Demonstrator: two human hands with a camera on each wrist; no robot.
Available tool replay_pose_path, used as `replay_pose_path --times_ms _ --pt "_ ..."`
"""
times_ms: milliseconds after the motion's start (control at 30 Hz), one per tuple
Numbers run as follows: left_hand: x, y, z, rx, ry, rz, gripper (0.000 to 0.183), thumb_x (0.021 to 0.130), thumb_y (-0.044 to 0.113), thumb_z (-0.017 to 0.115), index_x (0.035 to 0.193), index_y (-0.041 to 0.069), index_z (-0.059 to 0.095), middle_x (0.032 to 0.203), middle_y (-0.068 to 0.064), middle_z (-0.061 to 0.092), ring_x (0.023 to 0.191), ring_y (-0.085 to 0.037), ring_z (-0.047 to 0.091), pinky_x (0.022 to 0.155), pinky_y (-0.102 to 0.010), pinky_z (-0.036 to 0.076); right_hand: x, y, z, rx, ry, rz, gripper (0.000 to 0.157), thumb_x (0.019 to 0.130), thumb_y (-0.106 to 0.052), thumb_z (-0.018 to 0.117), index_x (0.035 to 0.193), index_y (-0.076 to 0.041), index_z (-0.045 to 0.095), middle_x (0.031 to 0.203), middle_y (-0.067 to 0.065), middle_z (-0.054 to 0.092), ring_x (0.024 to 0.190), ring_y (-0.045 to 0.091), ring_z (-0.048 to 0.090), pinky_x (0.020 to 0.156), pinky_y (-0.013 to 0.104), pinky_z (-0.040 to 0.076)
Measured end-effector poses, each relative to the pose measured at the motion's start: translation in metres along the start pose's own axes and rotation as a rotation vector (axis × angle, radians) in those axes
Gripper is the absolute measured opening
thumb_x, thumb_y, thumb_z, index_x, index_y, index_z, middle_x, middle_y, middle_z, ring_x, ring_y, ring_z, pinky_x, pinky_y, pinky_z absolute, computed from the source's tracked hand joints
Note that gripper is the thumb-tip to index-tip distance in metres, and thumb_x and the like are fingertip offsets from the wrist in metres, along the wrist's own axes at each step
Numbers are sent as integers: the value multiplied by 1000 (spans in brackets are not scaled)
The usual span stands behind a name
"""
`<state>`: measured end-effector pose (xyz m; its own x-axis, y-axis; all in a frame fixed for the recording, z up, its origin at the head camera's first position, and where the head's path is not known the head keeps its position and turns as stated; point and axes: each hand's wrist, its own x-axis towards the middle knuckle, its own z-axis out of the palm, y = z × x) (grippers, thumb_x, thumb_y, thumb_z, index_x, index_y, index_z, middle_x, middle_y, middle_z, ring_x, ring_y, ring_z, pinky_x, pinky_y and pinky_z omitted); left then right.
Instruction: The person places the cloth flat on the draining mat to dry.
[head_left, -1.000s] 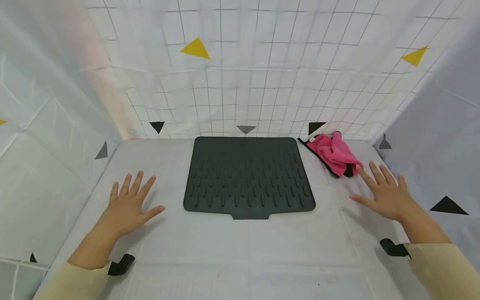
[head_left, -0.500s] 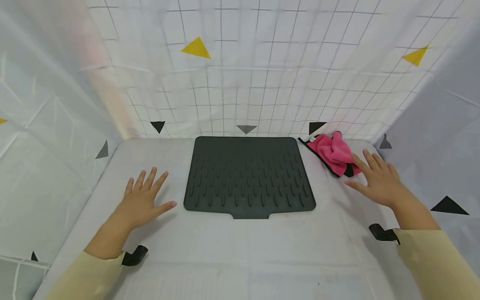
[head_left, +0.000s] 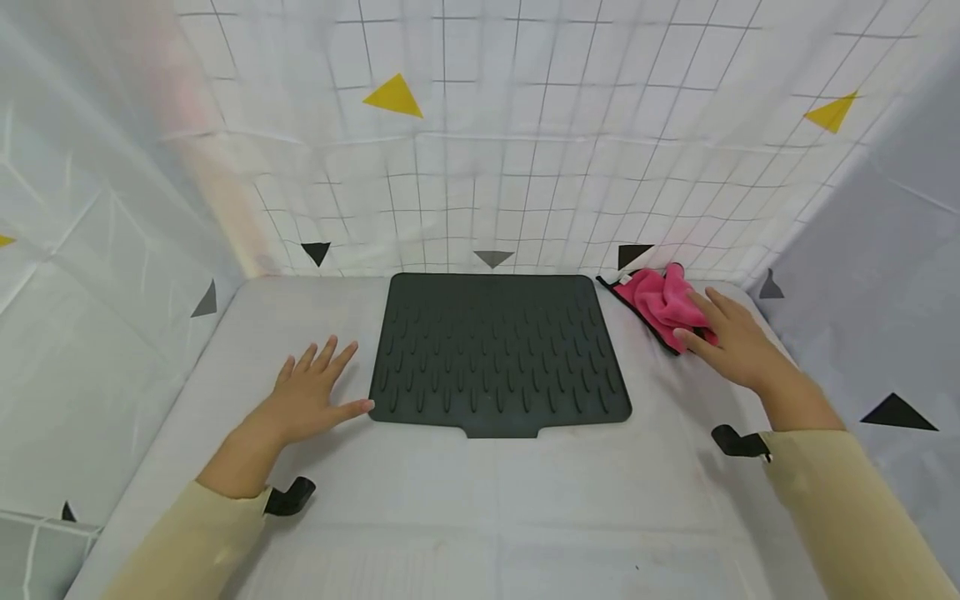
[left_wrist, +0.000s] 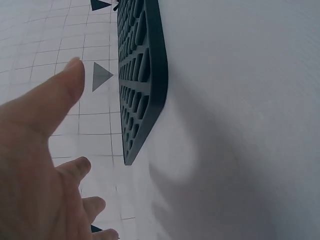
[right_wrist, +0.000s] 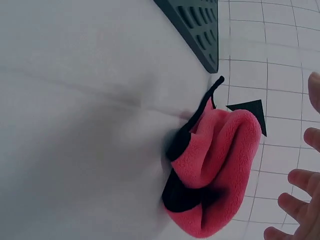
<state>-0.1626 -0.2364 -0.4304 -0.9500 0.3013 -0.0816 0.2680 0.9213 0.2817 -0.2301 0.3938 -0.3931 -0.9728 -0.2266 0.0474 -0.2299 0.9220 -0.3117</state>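
A crumpled pink cloth point(head_left: 663, 298) with black edging lies at the back right of the table. Over its near right side hovers my right hand point(head_left: 738, 342), fingers spread; the right wrist view shows its fingertips apart from the cloth point(right_wrist: 220, 160). A dark ridged rubber mat point(head_left: 498, 350) lies flat at the back middle, its short tab towards me. My left hand point(head_left: 303, 404) is held above the table just left of the mat, fingers apart and holding nothing. In the left wrist view its thumb is separated from the mat point(left_wrist: 150, 80).
White sheeting covers the table point(head_left: 495, 508) and hangs as walls on the left, back and right. The gridded back wall point(head_left: 495, 167) rises directly behind the mat and cloth. Black, grey and yellow triangles mark the walls.
My left hand has moved right and slightly forward, closer to the mat. My right hand has moved forward and left, over the cloth's edge. Mat and cloth have stayed in place.
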Motion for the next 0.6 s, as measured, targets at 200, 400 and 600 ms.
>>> replay_pose_path --times_ms 200,400,600 --pt "9 8 3 -39 -45 20 99 90 71 55 161 12 19 163 -26 13 146 -56 12 112 -72 7 15 -1 0 31 -4 13 81 101 -48 54 160 -6 18 158 36 12 141 60 12 103 79 18" --pt "15 12 6 -42 -81 5 101 88 71 57 160 11 20 163 -27 15 146 -56 13 111 -73 10 26 -3 0 24 12 10 80 100 -48 55 158 -3 22 156 35 19 139 60 17 102 79 21" --pt "22 10 10 -55 -120 -18 104 86 72 59 160 11 21 163 -27 14 146 -55 12 111 -73 10 37 -1 4 30 23 8 79 100 -46 56 157 -3 23 153 35 24 137 59 21 104 77 22"
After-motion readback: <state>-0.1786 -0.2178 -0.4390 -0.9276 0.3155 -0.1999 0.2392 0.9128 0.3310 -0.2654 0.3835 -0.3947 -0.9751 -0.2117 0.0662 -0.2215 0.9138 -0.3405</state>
